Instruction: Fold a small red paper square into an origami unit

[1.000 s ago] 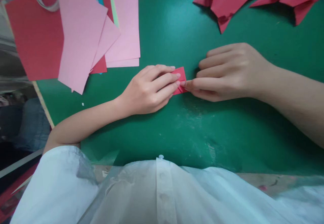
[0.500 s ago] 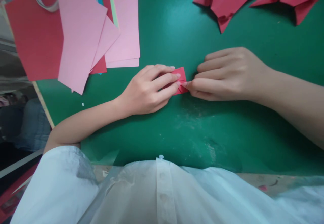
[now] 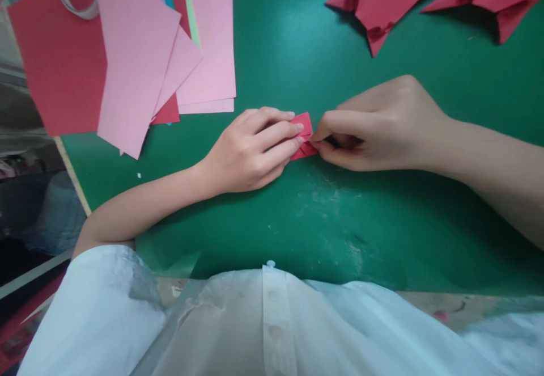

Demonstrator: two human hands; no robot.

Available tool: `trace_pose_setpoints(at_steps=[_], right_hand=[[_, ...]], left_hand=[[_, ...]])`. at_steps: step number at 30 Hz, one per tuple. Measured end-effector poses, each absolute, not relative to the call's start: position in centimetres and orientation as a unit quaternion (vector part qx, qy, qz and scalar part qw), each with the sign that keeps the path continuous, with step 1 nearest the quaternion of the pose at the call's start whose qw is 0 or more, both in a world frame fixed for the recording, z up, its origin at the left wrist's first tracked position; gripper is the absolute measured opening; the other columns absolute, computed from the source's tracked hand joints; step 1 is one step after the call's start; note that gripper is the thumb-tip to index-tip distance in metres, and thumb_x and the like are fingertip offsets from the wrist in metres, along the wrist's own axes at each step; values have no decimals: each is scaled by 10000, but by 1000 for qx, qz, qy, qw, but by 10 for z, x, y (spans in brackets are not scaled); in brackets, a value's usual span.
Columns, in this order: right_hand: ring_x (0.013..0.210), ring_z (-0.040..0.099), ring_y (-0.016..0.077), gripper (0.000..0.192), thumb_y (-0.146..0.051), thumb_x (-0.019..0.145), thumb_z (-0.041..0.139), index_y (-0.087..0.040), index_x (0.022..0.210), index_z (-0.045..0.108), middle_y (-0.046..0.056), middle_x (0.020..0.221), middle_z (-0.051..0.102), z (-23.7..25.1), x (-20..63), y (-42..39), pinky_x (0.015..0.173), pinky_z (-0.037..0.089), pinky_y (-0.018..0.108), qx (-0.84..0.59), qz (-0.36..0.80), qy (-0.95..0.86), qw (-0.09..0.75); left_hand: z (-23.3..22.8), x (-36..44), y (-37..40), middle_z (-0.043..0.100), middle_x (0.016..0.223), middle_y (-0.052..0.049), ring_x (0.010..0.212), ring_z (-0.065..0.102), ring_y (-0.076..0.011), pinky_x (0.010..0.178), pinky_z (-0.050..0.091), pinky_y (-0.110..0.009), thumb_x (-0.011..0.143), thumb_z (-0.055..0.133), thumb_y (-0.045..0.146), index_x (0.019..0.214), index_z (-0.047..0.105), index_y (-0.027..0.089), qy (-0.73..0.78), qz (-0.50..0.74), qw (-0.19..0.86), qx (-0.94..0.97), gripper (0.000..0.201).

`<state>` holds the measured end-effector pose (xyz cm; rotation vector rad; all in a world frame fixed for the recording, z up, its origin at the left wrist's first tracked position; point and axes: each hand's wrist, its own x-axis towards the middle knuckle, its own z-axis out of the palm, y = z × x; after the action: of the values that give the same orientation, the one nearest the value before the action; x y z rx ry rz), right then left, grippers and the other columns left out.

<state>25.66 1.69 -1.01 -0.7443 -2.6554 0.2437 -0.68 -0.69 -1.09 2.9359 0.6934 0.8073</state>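
A small piece of folded red paper (image 3: 303, 121) lies on the green tabletop in the middle of the view, with crease lines across it. From the left, my left hand (image 3: 253, 152) holds it down, fingertips resting on its top and the rest of the paper hidden beneath them. At the paper's right edge, my right hand (image 3: 374, 129) has thumb and index finger pinched on a corner. The other fingers of that hand are curled under.
Pink sheets (image 3: 136, 53) and red sheets (image 3: 59, 70) overlap at the upper left, with a white paper strip (image 3: 79, 10) on top. Two folded red paper shapes (image 3: 385, 1) lie at the upper right. The green table (image 3: 272, 223) ends just before my shirt.
My right hand has turned and its index finger has bent, so finger and thumb now pinch the paper's right edge. My left hand has hardly moved.
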Motion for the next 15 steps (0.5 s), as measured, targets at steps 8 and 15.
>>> trace_pose_setpoints(at_steps=[8, 15], right_hand=[[597, 489, 76, 407, -390, 1125, 363, -213, 940, 680, -45, 641, 545, -12, 256, 16, 568, 307, 265, -271, 80, -942, 180], [572, 415, 76, 338, -243, 1095, 397, -217, 884, 659, -61, 597, 457, -10, 254, 19, 540, 296, 248, -199, 24, -952, 231]], left_hand=[[-10, -10, -9, 814, 1248, -40, 1203, 792, -277, 905, 704, -475, 1086, 523, 247, 1244, 672, 222, 245, 228, 41, 941, 219], [-10, -10, -7, 820, 1198, -123, 1151, 798, -307, 846, 701, -477, 1085, 513, 231, 1224, 653, 141, 218, 236, 19, 947, 217]])
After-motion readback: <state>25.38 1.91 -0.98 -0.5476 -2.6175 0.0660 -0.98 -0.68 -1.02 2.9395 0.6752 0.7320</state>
